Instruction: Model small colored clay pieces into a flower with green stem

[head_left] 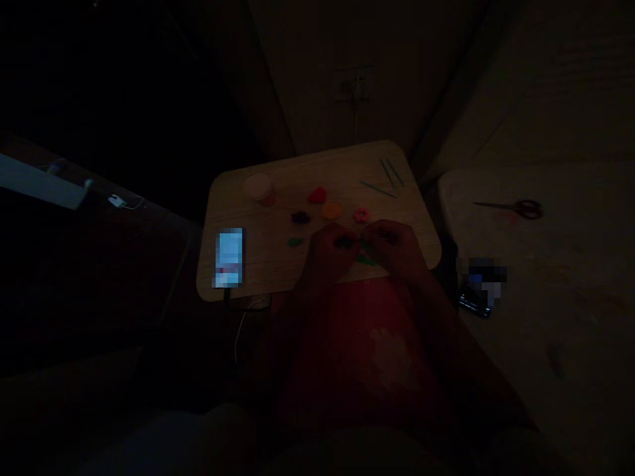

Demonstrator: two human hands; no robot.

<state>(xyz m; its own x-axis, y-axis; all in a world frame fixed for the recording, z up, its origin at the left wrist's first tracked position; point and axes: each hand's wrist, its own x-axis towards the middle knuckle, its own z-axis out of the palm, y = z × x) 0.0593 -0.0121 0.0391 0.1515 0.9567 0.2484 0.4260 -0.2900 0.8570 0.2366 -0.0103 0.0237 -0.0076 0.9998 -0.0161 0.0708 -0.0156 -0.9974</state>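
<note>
In dim light, my left hand [331,252] and my right hand [394,246] meet over the near edge of a small wooden table [268,261]. Both have their fingers curled in, tips close together. A little green shows at the fingertips, but what they pinch is too dark to make out. Just below them lies a green piece [366,260], soft and clay-like in look. A pink flower-shaped piece [361,214] sits behind the hands. Farther left are an orange lump [332,211], a red lump [317,195], a dark purple piece [300,217] and another green piece [296,242].
A pale round tub [258,189] stands at the table's back left, with a lit phone [229,258] nearer me. Several thin sticks [389,177] lie back right. Scissors [528,209] and a dark blurred object [479,291] rest on the pale surface to the right.
</note>
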